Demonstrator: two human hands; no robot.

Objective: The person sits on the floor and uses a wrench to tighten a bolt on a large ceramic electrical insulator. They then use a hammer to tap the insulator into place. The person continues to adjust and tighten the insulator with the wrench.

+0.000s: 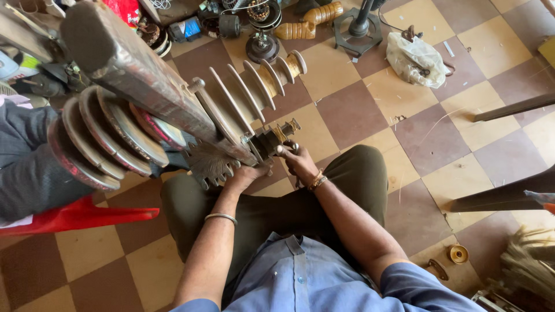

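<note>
A large finned grey insulator assembly (243, 95) with a long wooden-looking bar (139, 75) lies tilted across my lap. My left hand (245, 173) grips the underside of the bar next to a toothed metal plate (209, 163). My right hand (298, 162) is closed around the metal clamp fitting (274, 138) at the assembly's lower end. A second stack of ribbed discs (98, 141) sits on the left end of the bar.
Another person's grey sleeve (26, 167) rests above a red plastic seat (81, 215) at left. Motor parts (263, 46), a fan stand base (358, 29) and a white plastic bag (417, 59) lie on the checked floor behind. A broom (529, 260) and small spool (459, 253) sit at right.
</note>
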